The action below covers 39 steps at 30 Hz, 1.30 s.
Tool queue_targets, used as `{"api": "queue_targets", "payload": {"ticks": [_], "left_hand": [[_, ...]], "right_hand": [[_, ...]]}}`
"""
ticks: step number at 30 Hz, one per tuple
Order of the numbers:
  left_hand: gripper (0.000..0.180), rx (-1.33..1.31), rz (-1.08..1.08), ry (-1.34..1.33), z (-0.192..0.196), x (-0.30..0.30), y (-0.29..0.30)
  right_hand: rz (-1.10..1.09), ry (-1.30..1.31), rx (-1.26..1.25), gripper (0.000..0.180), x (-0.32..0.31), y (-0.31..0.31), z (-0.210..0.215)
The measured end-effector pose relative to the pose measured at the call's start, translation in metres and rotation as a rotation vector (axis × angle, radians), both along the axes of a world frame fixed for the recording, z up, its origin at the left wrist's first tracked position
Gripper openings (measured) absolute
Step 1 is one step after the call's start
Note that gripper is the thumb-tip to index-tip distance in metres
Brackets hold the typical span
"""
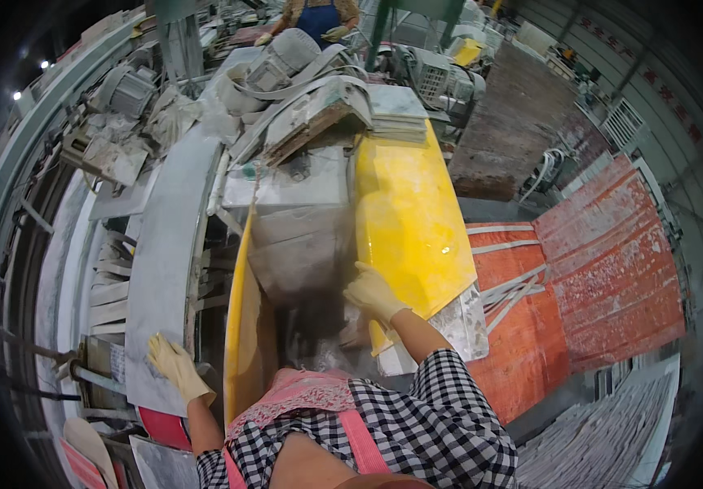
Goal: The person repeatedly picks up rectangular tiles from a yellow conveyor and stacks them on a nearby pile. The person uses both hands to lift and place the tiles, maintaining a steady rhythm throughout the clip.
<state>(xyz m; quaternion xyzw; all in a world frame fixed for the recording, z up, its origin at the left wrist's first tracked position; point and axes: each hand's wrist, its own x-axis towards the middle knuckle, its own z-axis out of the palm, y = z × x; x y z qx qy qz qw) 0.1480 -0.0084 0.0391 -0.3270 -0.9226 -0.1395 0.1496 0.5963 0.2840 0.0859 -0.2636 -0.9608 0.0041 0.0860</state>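
Bracing against the machine, the left hand (175, 366) is lying with fingers spread flat on the near end of the grey stone slab (164, 261), while the right hand (373, 292) is curling loosely over the yellow guard's (407, 212) near edge, seemingly steadying the person.

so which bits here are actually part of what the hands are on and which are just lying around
In hand:
- left hand, gloved, flat on the grey stone slab
- right hand, gloved, at the edge of the yellow machine cover

Lying about:
- stack of pale tiles
- electric motor with its belt
- red pallets
- another person at the far end
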Motion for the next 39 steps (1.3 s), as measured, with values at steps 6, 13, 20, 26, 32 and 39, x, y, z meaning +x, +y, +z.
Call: {"api": "queue_targets", "payload": {"ticks": [6, 13, 20, 26, 32, 39], "left_hand": [[0.045, -0.076, 0.029, -0.046, 0.013, 0.004, 0.006], [0.047, -0.063, 0.03, -0.064, 0.013, 0.006, 0.002], [0.048, -0.054, 0.028, -0.049, 0.012, 0.007, 0.002], [0.046, -0.059, 0.026, -0.026, 0.015, 0.007, 0.001], [0.044, -0.064, 0.046, -0.028, 0.015, 0.007, 0.005], [0.047, -0.096, 0.036, -0.052, 0.021, 0.01, 0.003]], "right_hand": [[-0.085, -0.105, -0.013, 0.03, 0.001, -0.002, 0.0], [-0.036, -0.11, -0.003, 0.035, 0.0, 0.0, 0.0], [-0.041, -0.011, -0.077, 0.036, 0.001, -0.002, 0.003], [-0.056, 0.039, -0.094, 0.036, 0.001, -0.004, 0.005], [-0.055, -0.01, -0.058, 0.036, 0.0, -0.004, 0.005], [-0.069, -0.047, -0.046, 0.034, -0.001, -0.002, 0.004]]}}
